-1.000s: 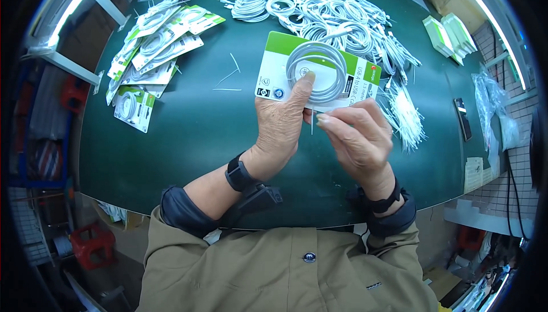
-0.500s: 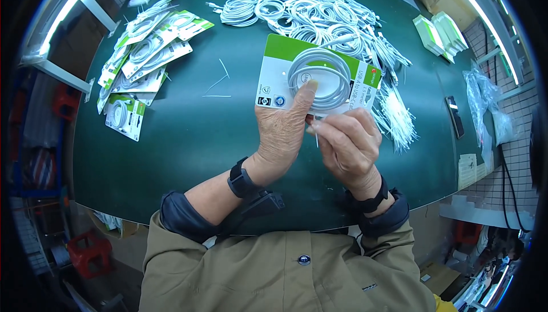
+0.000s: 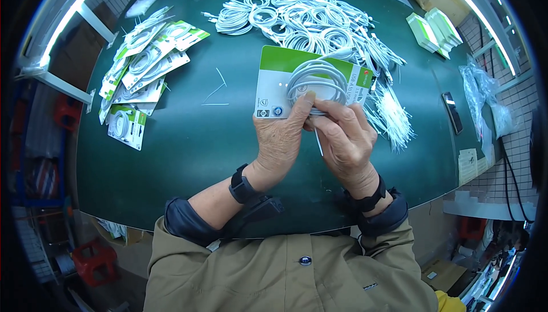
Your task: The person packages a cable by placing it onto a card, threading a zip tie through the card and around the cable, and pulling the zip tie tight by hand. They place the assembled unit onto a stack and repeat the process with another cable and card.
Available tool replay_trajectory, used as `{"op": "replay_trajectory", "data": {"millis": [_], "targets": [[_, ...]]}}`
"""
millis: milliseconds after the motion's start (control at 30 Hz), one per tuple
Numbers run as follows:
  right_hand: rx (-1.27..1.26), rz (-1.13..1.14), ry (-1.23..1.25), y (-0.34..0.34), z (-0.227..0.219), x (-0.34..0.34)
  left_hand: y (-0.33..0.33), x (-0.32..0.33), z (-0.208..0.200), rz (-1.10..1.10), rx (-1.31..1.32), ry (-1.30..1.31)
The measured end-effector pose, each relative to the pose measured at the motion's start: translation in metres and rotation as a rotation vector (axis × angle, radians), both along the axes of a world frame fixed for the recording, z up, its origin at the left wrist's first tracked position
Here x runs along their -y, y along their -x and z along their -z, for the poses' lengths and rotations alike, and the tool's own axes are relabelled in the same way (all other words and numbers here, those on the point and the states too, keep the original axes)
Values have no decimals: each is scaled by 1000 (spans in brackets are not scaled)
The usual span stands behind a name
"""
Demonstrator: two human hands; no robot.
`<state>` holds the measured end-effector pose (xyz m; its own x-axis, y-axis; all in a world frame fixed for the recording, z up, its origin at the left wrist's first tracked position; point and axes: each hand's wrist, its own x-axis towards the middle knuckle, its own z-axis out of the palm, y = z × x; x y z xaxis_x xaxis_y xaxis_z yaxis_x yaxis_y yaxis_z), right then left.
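Observation:
My left hand grips a green and white backing card from below, with its thumb pressed on the front. A coiled white charging cable lies against the card's face. Close beside that thumb, my right hand is closed in a pinch at the coil's lower edge. From under its fingertips a thin white tie hangs down past the card. The fingers cover the spot where the tie meets the coil and card.
A large heap of coiled white cables lies at the far middle of the green table, beside a bundle of loose white ties. Carded cables are piled left. Stacked cards, a phone and plastic bags sit right.
My right hand has moved up against the coil beside my left thumb. More of the tie now hangs below the fingers. The whole view has shifted slightly.

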<state>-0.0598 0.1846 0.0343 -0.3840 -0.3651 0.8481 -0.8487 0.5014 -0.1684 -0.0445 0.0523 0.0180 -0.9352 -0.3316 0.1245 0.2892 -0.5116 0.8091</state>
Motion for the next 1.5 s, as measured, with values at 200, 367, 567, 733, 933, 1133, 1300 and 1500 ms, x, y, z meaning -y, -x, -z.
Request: {"op": "replay_trajectory", "data": {"millis": [200,367,567,733,933,1133,1300,1500], "targets": [[89,-9,-42,0,3,-1,-2,3,-3,56,57,5],[155,-31,-51,-2,4,-1,-2,4,-8,97,60,-71],[199,44,-30,-7,7,2,-3,6,-9,112,60,-8],[189,35,1,-6,8,1,0,7,-3,104,64,70],[143,-16,55,-5,10,1,6,8,-3,90,-10,114],[98,-22,89,-7,13,1,4,9,-7,130,3,85],[31,-68,127,-4,14,2,3,9,-7,124,-27,86],[72,-121,129,-11,11,-2,4,6,-11,119,-18,7]]}}
